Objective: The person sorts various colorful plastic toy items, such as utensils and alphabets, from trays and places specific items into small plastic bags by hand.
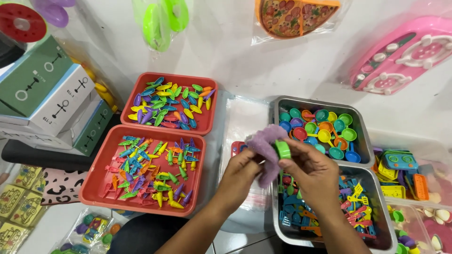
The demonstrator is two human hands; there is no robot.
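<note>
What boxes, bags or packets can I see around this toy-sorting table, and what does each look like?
Stacked cardboard boxes: far left, green and white, black line symbols.
Clear bag with toy pizza: top centre, orange.
Clear bag with green rings: top, left of the pizza.
Clear packet of small toys: bottom left, mixed colours.
Yellow printed cards: lower-left edge.

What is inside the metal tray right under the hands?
The lower metal tray holds small plastic toy utensils, mostly blue, with orange, yellow and pink ones. The right hand, left hand and purple cloth cover its upper left corner, so that part is hidden.
</note>
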